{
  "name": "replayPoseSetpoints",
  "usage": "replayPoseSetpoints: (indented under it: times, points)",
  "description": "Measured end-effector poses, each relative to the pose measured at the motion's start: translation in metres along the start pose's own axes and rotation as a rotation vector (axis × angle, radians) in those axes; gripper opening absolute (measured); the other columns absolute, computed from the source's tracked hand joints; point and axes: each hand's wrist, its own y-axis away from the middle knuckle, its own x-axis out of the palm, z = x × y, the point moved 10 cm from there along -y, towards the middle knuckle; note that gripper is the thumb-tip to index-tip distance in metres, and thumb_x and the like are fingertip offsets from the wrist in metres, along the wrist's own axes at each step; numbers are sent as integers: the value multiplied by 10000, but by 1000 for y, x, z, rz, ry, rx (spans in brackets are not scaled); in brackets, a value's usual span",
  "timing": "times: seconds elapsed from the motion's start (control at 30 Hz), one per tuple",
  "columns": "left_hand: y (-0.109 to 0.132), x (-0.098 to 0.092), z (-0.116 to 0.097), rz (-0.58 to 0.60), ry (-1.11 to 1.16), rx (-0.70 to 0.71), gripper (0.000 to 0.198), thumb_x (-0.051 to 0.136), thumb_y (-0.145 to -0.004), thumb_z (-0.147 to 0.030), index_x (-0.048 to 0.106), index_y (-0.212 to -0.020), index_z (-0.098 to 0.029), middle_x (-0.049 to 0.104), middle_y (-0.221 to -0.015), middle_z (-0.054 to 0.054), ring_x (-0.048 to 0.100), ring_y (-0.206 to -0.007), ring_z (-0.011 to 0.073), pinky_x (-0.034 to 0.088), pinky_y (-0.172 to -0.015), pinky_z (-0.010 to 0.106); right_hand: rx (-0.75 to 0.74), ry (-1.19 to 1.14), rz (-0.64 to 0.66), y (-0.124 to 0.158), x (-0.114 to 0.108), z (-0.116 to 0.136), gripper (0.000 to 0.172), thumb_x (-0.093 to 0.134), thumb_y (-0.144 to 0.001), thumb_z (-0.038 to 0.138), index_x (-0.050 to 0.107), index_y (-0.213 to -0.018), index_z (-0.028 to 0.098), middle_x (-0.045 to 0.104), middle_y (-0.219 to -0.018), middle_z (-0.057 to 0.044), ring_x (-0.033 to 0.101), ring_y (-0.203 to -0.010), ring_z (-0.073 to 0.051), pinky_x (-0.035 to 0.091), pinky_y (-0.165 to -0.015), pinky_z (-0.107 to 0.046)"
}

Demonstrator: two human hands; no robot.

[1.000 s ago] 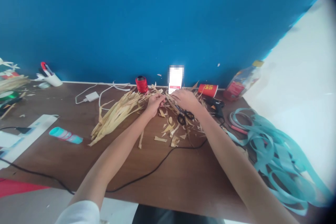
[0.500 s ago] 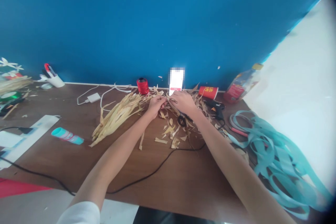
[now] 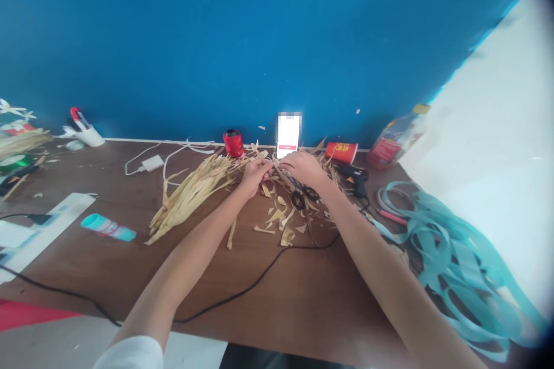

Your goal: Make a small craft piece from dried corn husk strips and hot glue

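Observation:
My left hand (image 3: 255,177) and my right hand (image 3: 304,168) meet above the table, their fingers pinching thin strips of dried husk (image 3: 277,168) between them. To the left of my left hand lies a long pale bundle of dried husk strips (image 3: 190,200). Black-handled scissors (image 3: 302,197) rest just below my right hand among torn husk scraps (image 3: 277,219).
A propped phone (image 3: 288,135), red spool (image 3: 234,143), red cup (image 3: 341,152) and black glue gun (image 3: 352,177) stand along the wall. Teal ribbon loops (image 3: 445,248) pile at right. A black cable (image 3: 259,279) crosses the wooden table (image 3: 303,300). A teal tube (image 3: 108,232) lies left.
My hands have shifted slightly on the husk strips, and the scissors show more fully below my right hand than half a second ago. The view has moved slightly.

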Motion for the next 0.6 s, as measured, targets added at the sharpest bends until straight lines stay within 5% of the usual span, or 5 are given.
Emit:
replayPoseSetpoints:
  times: [0.27,0.4,0.5,0.6]
  points:
    - [1,3,0,19,-5,-5,251,735,-684,-337,618,-739,-122,552,-562,-18,410,-429,27,240,-411,169,-74,-53,36,-3,7,-2,286,426,-903,150,709,-897,191,717,-956,-46,608,-859,-182,379,-747,-285]
    - [1,2,-1,12,2,-6,250,735,-683,-334,617,-744,-123,550,-561,-21,404,-428,27,247,-414,174,-47,-92,28,6,1,0,251,460,-909,227,699,-982,198,709,-1001,-57,606,-912,-203,407,-785,-312]
    - [1,0,-1,-7,39,-18,248,735,-684,-329,606,-741,-125,544,-564,-25,408,-443,30,254,-420,175,-31,-134,-61,-2,-42,4,297,507,-883,292,652,-1121,191,672,-1125,-80,573,-1041,-237,419,-856,-355]
    - [2,0,-2,-3,51,-14,244,724,-699,-327,588,-727,-126,549,-582,-21,420,-459,34,265,-426,175,-11,-197,-173,-17,-105,4,331,377,-890,203,675,-1034,203,684,-1019,-69,597,-967,-207,445,-845,-354]
